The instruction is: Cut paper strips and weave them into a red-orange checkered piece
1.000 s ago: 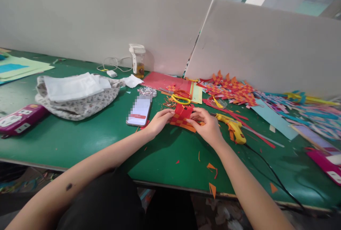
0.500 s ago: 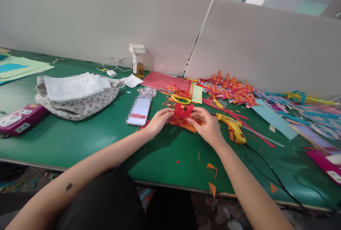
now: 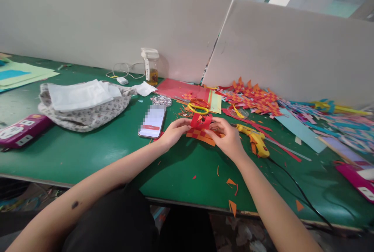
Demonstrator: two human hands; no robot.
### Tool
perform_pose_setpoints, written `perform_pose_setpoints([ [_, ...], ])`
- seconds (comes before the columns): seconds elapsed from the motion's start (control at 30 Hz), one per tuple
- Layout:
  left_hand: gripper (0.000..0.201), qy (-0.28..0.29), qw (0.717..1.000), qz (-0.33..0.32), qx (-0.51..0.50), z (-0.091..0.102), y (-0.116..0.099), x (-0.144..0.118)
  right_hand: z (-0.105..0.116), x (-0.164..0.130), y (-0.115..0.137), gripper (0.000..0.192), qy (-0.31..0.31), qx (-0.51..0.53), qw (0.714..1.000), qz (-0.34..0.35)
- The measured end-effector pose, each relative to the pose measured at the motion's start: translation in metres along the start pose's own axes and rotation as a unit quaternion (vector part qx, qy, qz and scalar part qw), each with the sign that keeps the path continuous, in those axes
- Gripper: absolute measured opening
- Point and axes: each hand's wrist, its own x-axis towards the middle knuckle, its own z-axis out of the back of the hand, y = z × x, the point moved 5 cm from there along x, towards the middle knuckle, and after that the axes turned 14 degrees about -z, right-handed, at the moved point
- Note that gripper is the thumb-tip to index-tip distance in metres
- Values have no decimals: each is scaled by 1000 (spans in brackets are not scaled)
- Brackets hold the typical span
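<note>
Fingers of the left hand (image 3: pixel 172 132) and right hand (image 3: pixel 226 135) pinch closed on the woven red-orange paper piece (image 3: pixel 200 129) lying on the green table (image 3: pixel 102 150), which seems light, thin and easily torn, best held by its edges

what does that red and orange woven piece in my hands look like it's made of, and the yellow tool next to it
The woven piece looks like matte coloured paper or thin card: flat strips interlaced in a checker, with cut scraps around it. The yellow tool, likely a glue gun, looks like moulded plastic with a slight sheen and a black cord.
</note>
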Motion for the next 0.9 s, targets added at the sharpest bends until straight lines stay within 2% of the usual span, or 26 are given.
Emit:
perform_pose_setpoints([
  [0.33, 22, -21, 1000, 18, 0, 2, 1, -1, 2, -1, 3, 34, -9, -24, 1000, 13],
  [0.5, 23, -5, 1000, 4, -2, 1, 0, 0, 2, -2, 5, 34, -16, -36, 999, 18],
  [0.9, 30, -11, 1000, 13, 2, 1, -1, -1, 8, -2, 7, 28, -55, -30, 998, 16],
])
